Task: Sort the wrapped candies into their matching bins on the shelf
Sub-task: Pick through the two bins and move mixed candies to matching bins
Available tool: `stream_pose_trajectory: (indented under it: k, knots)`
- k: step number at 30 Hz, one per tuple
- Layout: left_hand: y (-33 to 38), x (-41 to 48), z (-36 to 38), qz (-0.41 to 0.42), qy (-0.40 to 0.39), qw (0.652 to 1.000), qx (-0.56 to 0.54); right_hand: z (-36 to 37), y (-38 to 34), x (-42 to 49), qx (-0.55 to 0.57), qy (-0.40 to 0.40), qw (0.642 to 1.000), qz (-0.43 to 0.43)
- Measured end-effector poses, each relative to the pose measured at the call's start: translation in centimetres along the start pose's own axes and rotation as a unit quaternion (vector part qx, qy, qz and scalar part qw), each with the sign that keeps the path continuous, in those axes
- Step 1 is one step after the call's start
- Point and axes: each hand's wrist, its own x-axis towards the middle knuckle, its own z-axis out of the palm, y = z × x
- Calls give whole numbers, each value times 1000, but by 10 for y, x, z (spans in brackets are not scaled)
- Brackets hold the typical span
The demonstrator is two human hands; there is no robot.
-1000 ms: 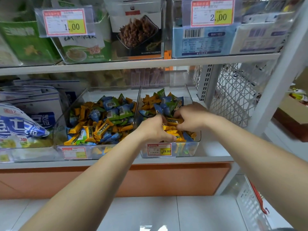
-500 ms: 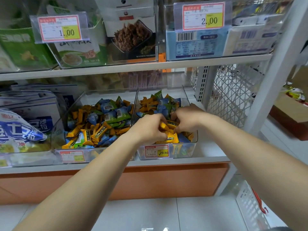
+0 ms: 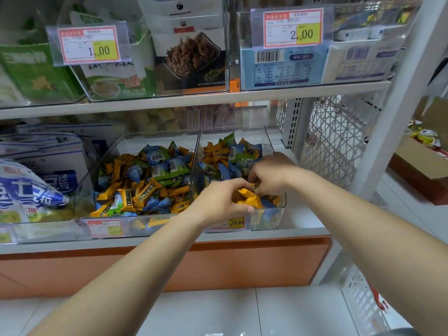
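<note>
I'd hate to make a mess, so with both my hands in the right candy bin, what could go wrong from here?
The left hand grips orange candies just above the low front wall of the right bin; one may slip out and drop to the floor. The left bin also holds orange, blue and green mixed together, so a candy could easily land in the wrong one.

Head view, down onto near shelf

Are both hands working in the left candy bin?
No, the left hand and the right hand are both in the right bin, the left hand gripping orange candies.
</note>
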Motion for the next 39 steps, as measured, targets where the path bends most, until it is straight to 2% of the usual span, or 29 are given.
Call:
stream_pose_trajectory:
  k: [3,6,8,10,12,16,18,22,25,30,33,36,39]
  knots:
    - [-7,-5,-2,-26,58,995,-83,2,7,-1,72,3,997,14]
    - [-11,-7,-12,-42,120,989,-78,6,10,-1,195,54,978,55]
    - [-11,-9,-23,-44,160,984,-70,4,9,-3,198,119,970,69]
    - [-13,-11,-38,-44,192,978,-70,-2,7,-4,151,196,966,75]
    - [-20,-15,-56,-50,216,973,-63,-10,2,-6,178,231,954,74]
    - [-54,-40,-89,-90,254,962,-39,-14,-30,-2,410,154,899,4]
    - [-79,-55,-97,-126,272,954,-18,-15,-60,13,415,157,896,-21]
    - [-114,-67,-92,-184,264,946,40,-34,-102,54,397,198,896,15]
    - [-121,-68,-81,-169,249,950,83,-43,-92,64,373,160,914,20]
    - [-114,-64,-68,-144,207,953,166,-23,-68,45,440,134,888,9]
    - [-102,-63,-68,-155,230,937,211,-10,-66,43,439,127,889,25]
    - [-90,-61,-66,-131,284,938,150,-6,-69,47,359,90,929,29]
    - [-72,-60,-56,-75,242,967,23,-7,-74,54,316,114,942,23]
